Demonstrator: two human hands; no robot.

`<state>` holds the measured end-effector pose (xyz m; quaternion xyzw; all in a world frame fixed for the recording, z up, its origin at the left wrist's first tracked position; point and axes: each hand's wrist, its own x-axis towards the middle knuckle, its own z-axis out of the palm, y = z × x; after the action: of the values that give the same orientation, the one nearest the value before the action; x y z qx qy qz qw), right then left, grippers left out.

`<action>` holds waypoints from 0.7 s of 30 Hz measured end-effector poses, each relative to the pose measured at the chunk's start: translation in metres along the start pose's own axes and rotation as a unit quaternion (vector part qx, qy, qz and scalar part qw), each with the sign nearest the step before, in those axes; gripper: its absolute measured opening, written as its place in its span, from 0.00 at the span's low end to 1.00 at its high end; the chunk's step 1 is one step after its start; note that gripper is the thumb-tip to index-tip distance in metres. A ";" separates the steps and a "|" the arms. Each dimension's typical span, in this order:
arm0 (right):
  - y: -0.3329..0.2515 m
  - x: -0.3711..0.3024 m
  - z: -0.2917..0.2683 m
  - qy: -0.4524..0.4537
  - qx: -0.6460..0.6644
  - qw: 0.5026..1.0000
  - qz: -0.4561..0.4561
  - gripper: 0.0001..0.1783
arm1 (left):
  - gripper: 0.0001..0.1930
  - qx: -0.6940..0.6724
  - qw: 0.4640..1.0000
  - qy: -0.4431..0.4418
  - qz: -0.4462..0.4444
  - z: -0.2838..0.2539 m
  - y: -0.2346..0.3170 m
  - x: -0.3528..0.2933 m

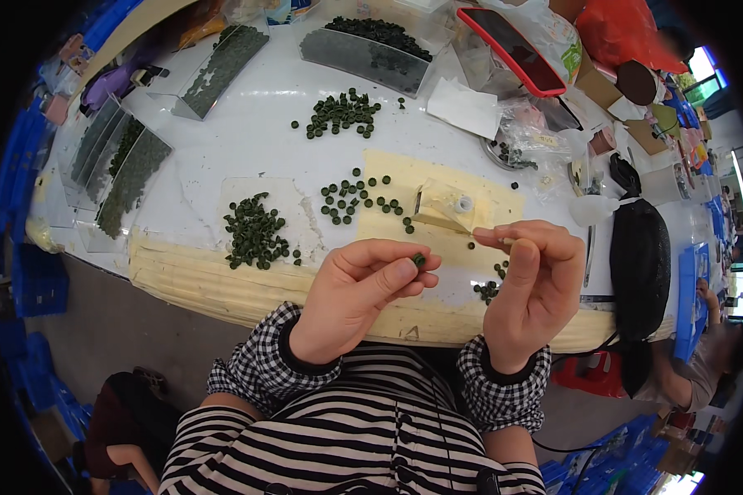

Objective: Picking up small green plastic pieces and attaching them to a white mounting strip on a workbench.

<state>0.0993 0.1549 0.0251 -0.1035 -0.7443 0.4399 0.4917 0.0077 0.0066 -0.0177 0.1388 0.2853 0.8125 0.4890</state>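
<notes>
Between the thumb and fingers of my left hand (363, 289) is a small dark green round part (419, 260), like a little cap. My right hand (537, 285) is closed in a pinch on a thin, pale stick-like thing (506, 241), mostly hidden by the fingers. Just beyond the right fingertips stands a small yellowish block-shaped holder (442, 206) with a whitish nozzle-like top. Loose green round parts (347, 198) lie spread to its left. Nearer the table's front edge, a few more green parts (487, 291) sit between my hands.
Piles of green pieces (254, 231) (343, 114) lie on the white table. Clear bins (363, 62) of green pieces stand behind and at left. A red-cased phone (512, 51), white paper (464, 107) and a black bag (640, 268) are around. Other people are at both sides.
</notes>
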 end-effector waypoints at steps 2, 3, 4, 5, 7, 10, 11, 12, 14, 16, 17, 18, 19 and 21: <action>0.006 0.009 -0.005 -0.001 -0.116 0.992 -0.048 0.03 | 0.11 0.130 0.989 0.027 0.062 0.003 0.003 -0.003; 0.007 0.014 -0.007 -0.012 -0.184 0.980 -0.074 0.03 | 0.11 0.194 0.976 0.040 0.093 0.005 0.004 -0.003; 0.008 0.017 -0.007 -0.024 -0.250 0.963 -0.098 0.04 | 0.11 0.206 0.971 0.046 0.110 0.006 0.004 -0.004; 0.012 0.018 -0.006 -0.030 -0.252 0.962 -0.098 0.04 | 0.10 0.218 0.966 0.052 0.127 0.007 0.003 -0.005; 0.016 0.019 -0.005 -0.054 -0.293 0.948 -0.112 0.05 | 0.10 0.232 0.960 0.054 0.149 0.008 0.002 -0.004; 0.019 0.019 -0.004 -0.083 -0.311 0.940 -0.116 0.06 | 0.11 0.235 0.958 0.050 0.157 0.008 0.001 -0.004; 0.020 0.019 -0.004 -0.091 -0.311 0.939 -0.115 0.07 | 0.11 0.235 0.958 0.053 0.157 0.007 0.001 -0.004; 0.020 0.019 -0.005 -0.099 -0.311 0.938 -0.113 0.07 | 0.11 0.234 0.958 0.055 0.157 0.008 0.001 -0.004; 0.017 0.017 -0.004 -0.073 -0.317 0.938 -0.117 0.09 | 0.11 0.240 0.956 0.052 0.160 0.008 0.001 -0.004; 0.009 0.010 -0.006 -0.072 -0.294 0.947 -0.106 0.11 | 0.10 0.253 0.951 0.053 0.169 0.009 0.001 -0.004; 0.002 0.003 -0.008 -0.085 -0.267 0.955 -0.094 0.13 | 0.10 0.261 0.947 0.056 0.177 0.010 0.001 -0.004; -0.005 -0.005 -0.011 -0.099 -0.240 0.962 -0.082 0.14 | 0.09 0.269 0.943 0.059 0.186 0.010 0.000 -0.004; -0.011 -0.012 -0.011 -0.129 -0.182 0.973 -0.053 0.16 | 0.10 0.267 0.945 0.051 0.184 0.009 0.000 -0.004; -0.014 -0.022 -0.009 -0.158 -0.139 0.976 -0.048 0.18 | 0.11 0.261 0.948 0.036 0.180 0.008 0.001 -0.002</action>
<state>0.1216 0.1389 0.0225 -0.0649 -0.8706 0.3188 0.3692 0.0123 0.0068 -0.0103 0.2819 0.4752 0.7883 0.2707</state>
